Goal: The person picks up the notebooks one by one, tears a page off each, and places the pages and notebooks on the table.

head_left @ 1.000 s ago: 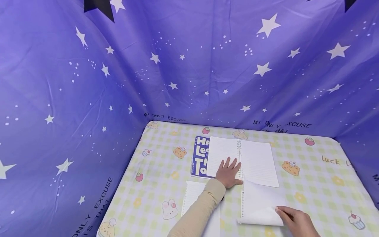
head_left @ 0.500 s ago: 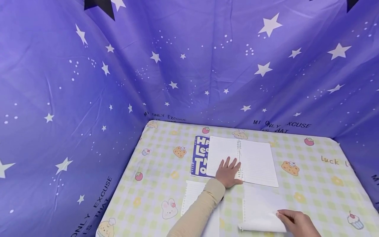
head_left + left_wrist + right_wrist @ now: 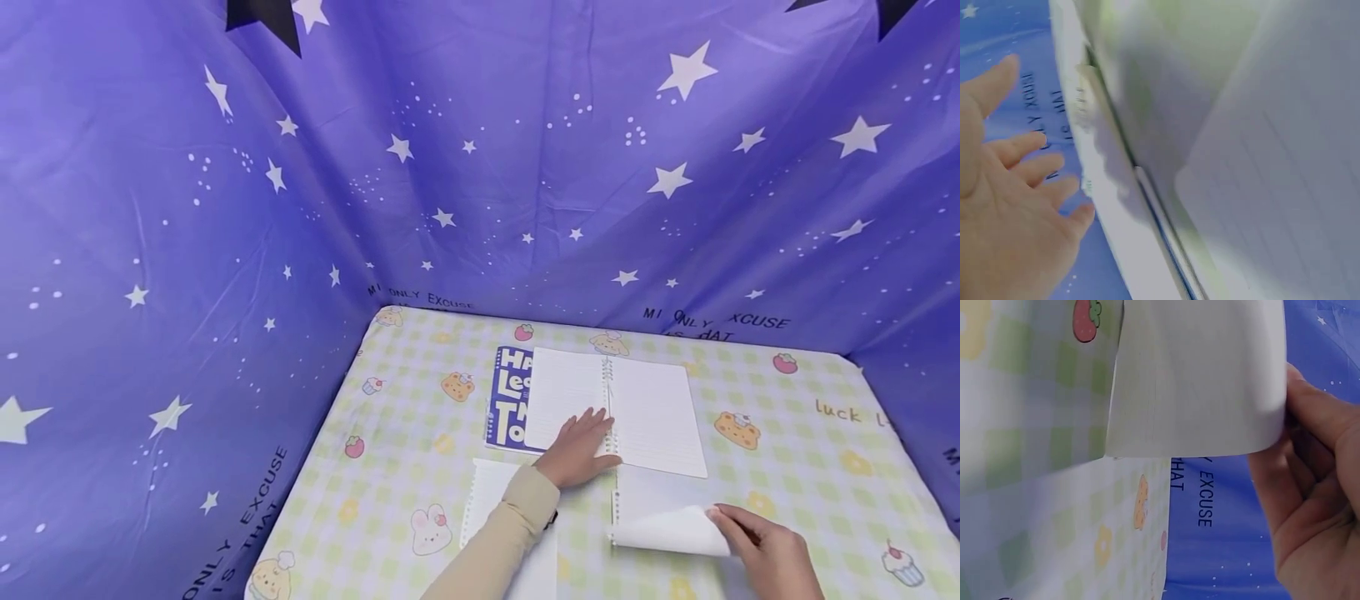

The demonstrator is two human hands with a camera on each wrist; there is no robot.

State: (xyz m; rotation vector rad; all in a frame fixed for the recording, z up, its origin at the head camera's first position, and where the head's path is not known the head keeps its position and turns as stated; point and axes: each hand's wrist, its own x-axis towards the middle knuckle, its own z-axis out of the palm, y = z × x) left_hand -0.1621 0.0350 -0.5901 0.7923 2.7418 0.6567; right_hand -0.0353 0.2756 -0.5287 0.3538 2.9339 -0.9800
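An open spiral notebook (image 3: 656, 417) with lined white pages lies on the table. My left hand (image 3: 579, 450) is over the lower part of its left page, beside the rings, fingers extended. The left wrist view shows that hand (image 3: 1022, 200) with loosely spread fingers; contact with the page cannot be made out there. With thumb and fingers, my right hand (image 3: 768, 546) pinches the right edge of a white sheet (image 3: 667, 529) with holes along its left side. This sheet lies just below the notebook, its near part curled up. In the right wrist view the pinched sheet (image 3: 1204, 375) bends upward.
A purple cover (image 3: 510, 400) with white letters sticks out under the notebook's left page. Another hole-edged lined sheet (image 3: 487, 492) lies partly hidden beneath my left forearm. A checked cloth (image 3: 817, 483) covers the table, and a purple star-printed curtain (image 3: 480, 183) hangs behind.
The sheet first slid slightly toward me, then my right hand carried its edge back up toward the notebook. My left hand has turned slightly, its fingers closer together. The notebook stays in place.
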